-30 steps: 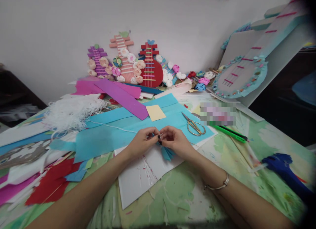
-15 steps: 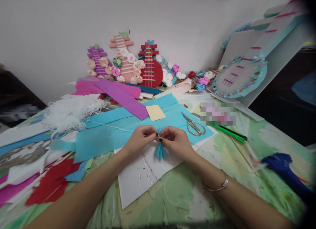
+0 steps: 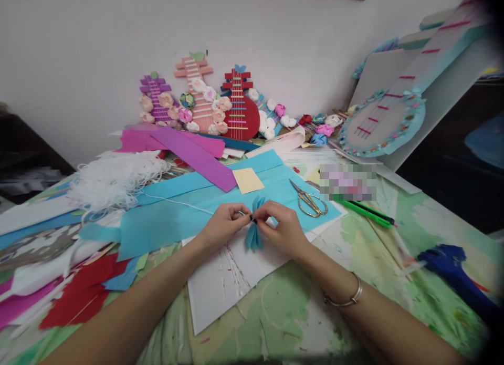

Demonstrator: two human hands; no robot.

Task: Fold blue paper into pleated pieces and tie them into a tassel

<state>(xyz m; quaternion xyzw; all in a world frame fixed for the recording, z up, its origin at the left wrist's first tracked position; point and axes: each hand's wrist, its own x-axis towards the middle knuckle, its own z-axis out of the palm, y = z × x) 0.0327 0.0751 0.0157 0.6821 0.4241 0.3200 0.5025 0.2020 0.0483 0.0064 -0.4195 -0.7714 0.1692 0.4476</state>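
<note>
A small piece of pleated blue paper point(image 3: 254, 237), pinched narrow at its middle and fanned out above and below, is held between my two hands. My left hand point(image 3: 226, 223) is closed, thumb and forefinger pinching the paper's middle from the left. From the right, my right hand point(image 3: 282, 227) pinches the same spot. White string point(image 3: 183, 203) runs leftward from near my left hand; whether it wraps the paper's middle is hidden by my fingertips. Under the hands lie a white sheet point(image 3: 212, 302) and large blue paper point(image 3: 169, 223).
Gold-handled scissors point(image 3: 312, 201) lie right of my hands, near a green cutter point(image 3: 366, 212) and a blue tool point(image 3: 444, 265). A white string heap point(image 3: 114, 178) is at left. Purple paper point(image 3: 197, 160) and a cream square point(image 3: 248, 180) lie ahead. Paper instruments point(image 3: 238, 113) lean against the wall.
The blue paper has turned between my fingers, and its upper fan now shows more above them. Both hands stay nearly in place, still pinching.
</note>
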